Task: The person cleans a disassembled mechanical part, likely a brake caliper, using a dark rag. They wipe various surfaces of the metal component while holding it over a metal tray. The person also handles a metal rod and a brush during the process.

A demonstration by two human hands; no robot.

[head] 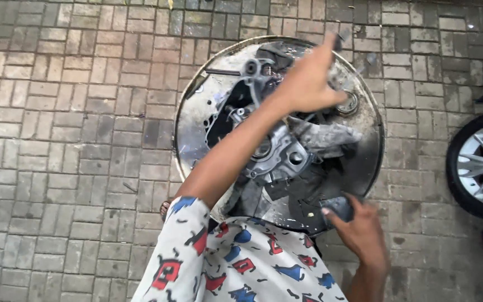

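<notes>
The left hand (308, 81) reaches across the grey engine casing (275, 151) lying in the round metal basin (197, 106) on the brick paving (68, 140), fingers closed on what looks like a small tool, blurred. The right hand (361, 232) grips a dark rag (339, 208) at the basin's near rim. Steadying the casing first would help.

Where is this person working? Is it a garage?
Probably an outdoor roadside repair spot: grey brick paving, a greasy round metal tray holding a grey metal engine casing, and a black tyre with silver wheel nearby.
</notes>
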